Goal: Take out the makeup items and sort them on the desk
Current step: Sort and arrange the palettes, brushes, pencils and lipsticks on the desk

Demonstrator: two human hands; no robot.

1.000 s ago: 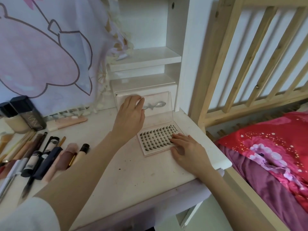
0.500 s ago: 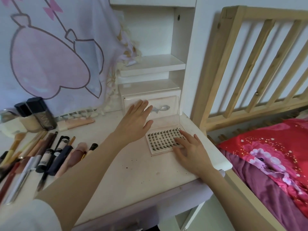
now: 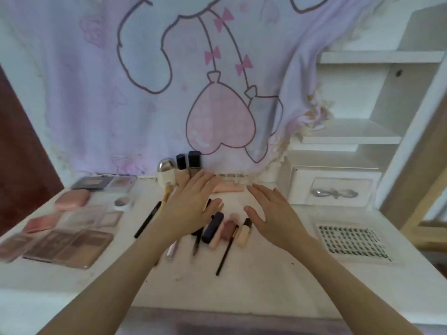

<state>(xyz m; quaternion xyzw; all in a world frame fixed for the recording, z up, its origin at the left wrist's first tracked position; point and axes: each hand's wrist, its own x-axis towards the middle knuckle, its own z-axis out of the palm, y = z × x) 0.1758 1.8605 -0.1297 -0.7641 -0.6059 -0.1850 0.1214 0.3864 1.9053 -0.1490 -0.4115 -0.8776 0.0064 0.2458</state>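
Tubes and pencils [image 3: 219, 229] lie bunched at the middle of the desk [image 3: 266, 286], long axes running near to far, directly under and between the two hands. Left hand [image 3: 191, 209] hovers over their left side, right hand [image 3: 273, 213] just right of them; both have straight, spread fingers holding nothing. Lash tray [image 3: 352, 241] lies well right.

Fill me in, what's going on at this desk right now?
A person is sorting makeup on a white desk. Both hands are open and hold nothing: the left hand and right hand hover over a row of tubes and pencils at the centre. Palettes and compacts lie grouped on the left, bottles stand at the back, and a lash tray lies on the right, in front of a small drawer.
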